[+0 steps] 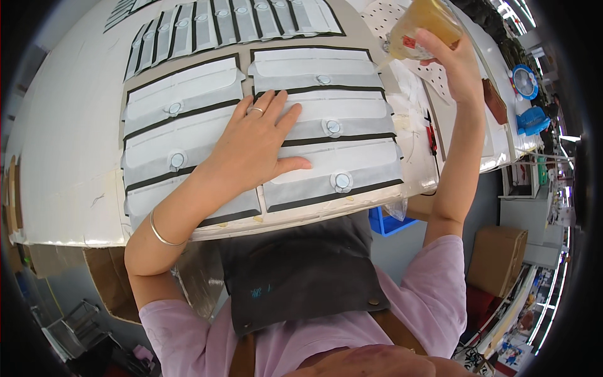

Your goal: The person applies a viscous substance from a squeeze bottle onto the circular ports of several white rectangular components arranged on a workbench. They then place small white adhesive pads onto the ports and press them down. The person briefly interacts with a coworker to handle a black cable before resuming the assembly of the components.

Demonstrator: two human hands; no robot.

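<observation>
My left hand (250, 143) lies flat with spread fingers across the inner edges of two columns of pale panels. My right hand (457, 61) is wrapped round a clear bottle (430, 17) of amber liquid, tilted so its narrow nozzle points down and left by the panels' far right corner. Each panel, such as the near right panel (295, 169), is white and light grey with black strips along its edges. A round, button-like disc (341, 183) sits on its grey part. My left hand and forearm cover parts of the left column.
Farther back, a row of overlapping similar panels (220, 25) lies on the white table (69, 144). To the right are a perforated white sheet (377, 19), a red-handled tool (431, 139), a brown block (494, 102) and a small blue fan (525, 81). A blue bin (389, 225) stands below the front edge.
</observation>
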